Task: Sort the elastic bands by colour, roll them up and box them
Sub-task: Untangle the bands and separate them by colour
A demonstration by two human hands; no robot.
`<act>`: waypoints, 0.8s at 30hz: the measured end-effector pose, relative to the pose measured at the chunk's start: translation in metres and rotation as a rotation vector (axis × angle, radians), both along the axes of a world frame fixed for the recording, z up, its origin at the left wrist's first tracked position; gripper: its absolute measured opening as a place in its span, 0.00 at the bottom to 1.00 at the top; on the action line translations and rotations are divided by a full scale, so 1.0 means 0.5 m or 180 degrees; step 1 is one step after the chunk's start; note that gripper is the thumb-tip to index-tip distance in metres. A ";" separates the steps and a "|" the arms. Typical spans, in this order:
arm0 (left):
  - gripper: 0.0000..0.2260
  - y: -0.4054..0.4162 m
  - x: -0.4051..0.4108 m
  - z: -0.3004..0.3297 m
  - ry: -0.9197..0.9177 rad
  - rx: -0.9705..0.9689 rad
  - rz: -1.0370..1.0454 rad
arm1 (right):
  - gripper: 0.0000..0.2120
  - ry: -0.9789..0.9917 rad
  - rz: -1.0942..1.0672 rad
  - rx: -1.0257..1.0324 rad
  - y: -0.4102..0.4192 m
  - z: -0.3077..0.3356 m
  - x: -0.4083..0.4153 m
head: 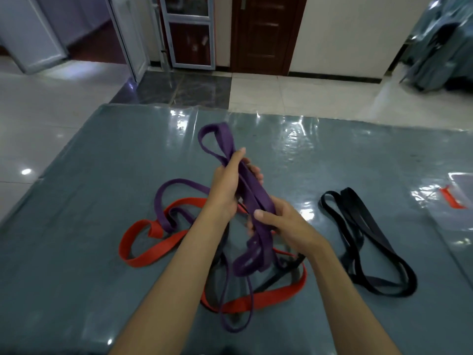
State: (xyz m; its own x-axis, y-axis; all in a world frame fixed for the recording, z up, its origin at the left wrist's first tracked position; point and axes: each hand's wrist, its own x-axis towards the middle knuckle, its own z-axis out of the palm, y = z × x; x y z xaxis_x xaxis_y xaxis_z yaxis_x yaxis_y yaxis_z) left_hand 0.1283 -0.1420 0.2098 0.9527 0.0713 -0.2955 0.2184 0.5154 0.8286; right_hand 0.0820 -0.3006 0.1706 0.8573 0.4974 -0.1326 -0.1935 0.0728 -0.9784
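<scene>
A bundle of purple elastic bands is lifted above the grey mat. My left hand grips the bundle near its upper part, where a loop sticks out beyond the fingers. My right hand grips it lower down, thumb across the front. The bundle's lower loops hang below my right hand. Under my arms lie red bands, another purple band and a thin purple one, tangled together. A separate group of black bands lies to the right.
A clear plastic box with something red inside sits at the mat's right edge. Shiny tiled floor surrounds the mat. Doors and a glass-fronted cabinet stand at the back, and a covered object at the far right.
</scene>
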 end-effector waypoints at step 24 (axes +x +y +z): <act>0.12 -0.137 -0.043 -0.352 0.0356 0.2641 -0.2173 | 0.17 0.1425 -0.0588 -0.0786 -0.424 -0.133 0.168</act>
